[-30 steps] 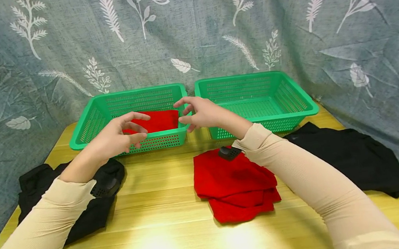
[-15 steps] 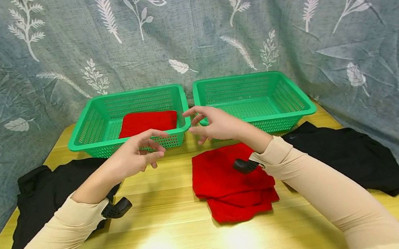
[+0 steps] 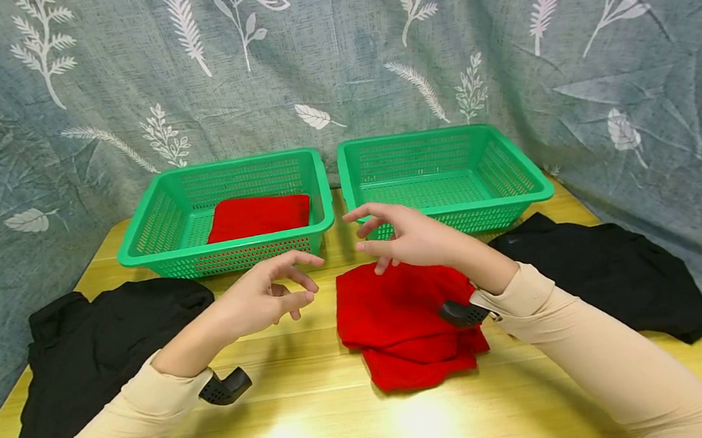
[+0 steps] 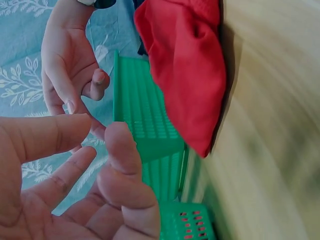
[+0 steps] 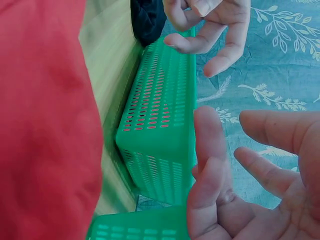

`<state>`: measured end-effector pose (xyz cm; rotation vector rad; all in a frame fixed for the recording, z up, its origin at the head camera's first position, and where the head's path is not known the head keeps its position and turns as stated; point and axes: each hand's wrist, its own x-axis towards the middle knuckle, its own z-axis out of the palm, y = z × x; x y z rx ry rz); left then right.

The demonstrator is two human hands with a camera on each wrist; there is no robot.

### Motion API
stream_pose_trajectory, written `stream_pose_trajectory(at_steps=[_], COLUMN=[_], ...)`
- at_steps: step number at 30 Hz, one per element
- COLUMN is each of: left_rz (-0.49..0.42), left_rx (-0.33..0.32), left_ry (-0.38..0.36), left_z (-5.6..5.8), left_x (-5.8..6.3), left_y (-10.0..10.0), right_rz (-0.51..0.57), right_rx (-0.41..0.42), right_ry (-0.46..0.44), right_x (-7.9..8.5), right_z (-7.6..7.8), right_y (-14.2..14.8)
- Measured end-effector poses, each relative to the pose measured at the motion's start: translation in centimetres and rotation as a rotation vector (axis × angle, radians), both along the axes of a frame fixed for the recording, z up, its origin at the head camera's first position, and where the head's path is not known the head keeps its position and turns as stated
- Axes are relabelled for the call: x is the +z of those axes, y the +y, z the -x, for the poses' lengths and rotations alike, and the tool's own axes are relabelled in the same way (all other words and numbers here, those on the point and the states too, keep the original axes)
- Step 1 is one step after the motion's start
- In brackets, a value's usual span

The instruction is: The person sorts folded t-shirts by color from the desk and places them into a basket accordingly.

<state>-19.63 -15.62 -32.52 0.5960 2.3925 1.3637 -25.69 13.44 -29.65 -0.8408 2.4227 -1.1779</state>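
A crumpled red cloth (image 3: 400,321) lies on the table, slightly right of the middle. My right hand (image 3: 407,234) hovers over its far edge, fingers loosely bent and holding nothing. To the left of that cloth my left hand (image 3: 263,296) hangs above the wood, its fingers relaxed and nothing between them. Behind the left hand, a folded red cloth (image 3: 261,215) lies inside the left green basket (image 3: 225,248). In the left wrist view the loose red cloth (image 4: 190,65) shows beyond the fingertips; the right wrist view has it (image 5: 45,120) beside the right hand.
The right green basket (image 3: 453,209) stands beside the left one at the back. A black garment (image 3: 89,353) lies at the table's left, another black garment (image 3: 608,277) at its right. A patterned grey-blue curtain (image 3: 346,48) hangs behind the baskets.
Both hands have drawn back from the left basket toward me. My left hand has moved right and nearer; my right hand has moved right, over the loose red cloth.
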Motion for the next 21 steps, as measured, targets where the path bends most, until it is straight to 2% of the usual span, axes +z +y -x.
stream_pose_trajectory(at_steps=[14, 21], left_rz=[-0.054, -0.053], left_rx=[-0.099, -0.101], left_ry=[-0.029, -0.050], left_z=[-0.6, -0.8], left_x=[-2.4, -3.3], left_y=[1.9, 2.5], right_rz=[-0.025, -0.050], right_rx=[-0.025, -0.057], right_ry=[-0.053, -0.049], right_x=[-1.9, -2.7], right_z=[-2.4, -3.5], right_y=[3.7, 5.5])
